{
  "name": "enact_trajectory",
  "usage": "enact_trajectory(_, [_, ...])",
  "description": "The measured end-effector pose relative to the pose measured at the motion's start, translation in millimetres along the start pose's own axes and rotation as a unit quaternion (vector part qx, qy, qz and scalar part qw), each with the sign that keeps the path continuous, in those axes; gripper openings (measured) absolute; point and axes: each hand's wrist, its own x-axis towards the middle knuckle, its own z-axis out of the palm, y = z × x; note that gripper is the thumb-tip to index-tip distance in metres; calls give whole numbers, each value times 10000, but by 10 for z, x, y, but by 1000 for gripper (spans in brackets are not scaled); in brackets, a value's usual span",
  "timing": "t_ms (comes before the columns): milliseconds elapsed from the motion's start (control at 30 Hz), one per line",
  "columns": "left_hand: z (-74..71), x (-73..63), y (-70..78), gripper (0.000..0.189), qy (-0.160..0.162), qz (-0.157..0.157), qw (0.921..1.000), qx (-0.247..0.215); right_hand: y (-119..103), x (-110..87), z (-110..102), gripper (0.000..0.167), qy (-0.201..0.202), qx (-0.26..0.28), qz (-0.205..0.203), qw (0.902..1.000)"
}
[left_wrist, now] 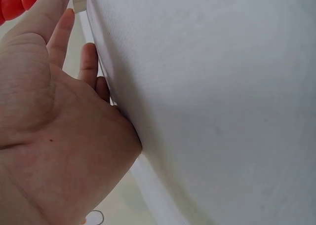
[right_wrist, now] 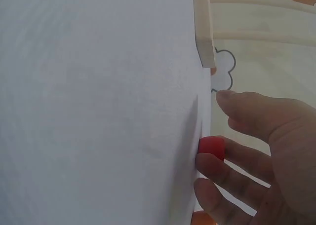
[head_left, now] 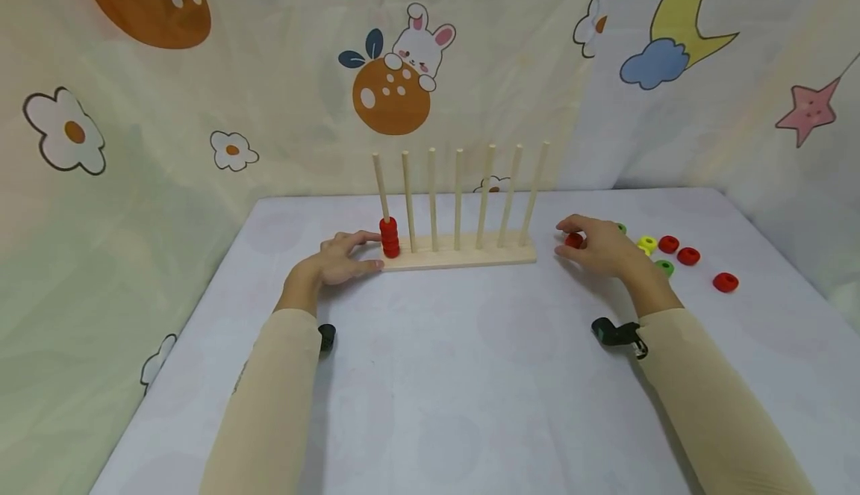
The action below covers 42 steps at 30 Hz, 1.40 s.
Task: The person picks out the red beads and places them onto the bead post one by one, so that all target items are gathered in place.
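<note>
A wooden rack of upright pegs (head_left: 463,257) stands on the table, with several red beads (head_left: 390,238) stacked on its leftmost peg. My left hand (head_left: 339,257) lies at the rack's left end, fingers extended, index fingertip beside the stack and thumb at the base's front corner. In the left wrist view the palm faces the camera, with the red beads (left_wrist: 15,3) at the upper left. My right hand (head_left: 601,246) reaches over a loose red bead (head_left: 574,240) right of the rack. In the right wrist view fingertips are at this bead (right_wrist: 211,148), while the thumb stands apart from it.
Beyond the right hand lie more beads: red ones (head_left: 688,256), a yellow one (head_left: 647,243) and a green one (head_left: 664,267). One red bead (head_left: 725,282) sits farther right. A patterned cloth (head_left: 295,92) hangs behind the white table (head_left: 430,375).
</note>
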Motion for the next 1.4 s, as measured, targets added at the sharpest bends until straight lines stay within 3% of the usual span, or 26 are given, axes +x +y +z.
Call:
enact_trajectory(467, [-6, -3, 3, 71, 0, 17, 10000, 74, 26, -37, -16, 32, 40, -23, 101, 9999])
enact_trajectory(733, [-32, -2, 31, 69, 5, 37, 9999, 132, 17, -6, -12, 29, 498, -40, -329, 9982])
enact_trajectory(933, [-14, -10, 11, 69, 10, -14, 9999, 117, -132, -61, -94, 27, 922, 171, -698, 9931])
enact_trajectory(1133, [-12, -1, -11, 70, 29, -48, 9999, 120, -254, -99, -127, 12, 1254, 246, -1066, 9861])
enact_trajectory(1267, [-5, 3, -19, 72, -25, -16, 9999, 140, -274, -132, -132, 21, 1031, 266, -1035, 9889])
enact_trajectory(1400, [-1, 7, -18, 72, -11, 32, 9999, 151, -293, -173, -165, 32, 1050, 462, -1156, 9866])
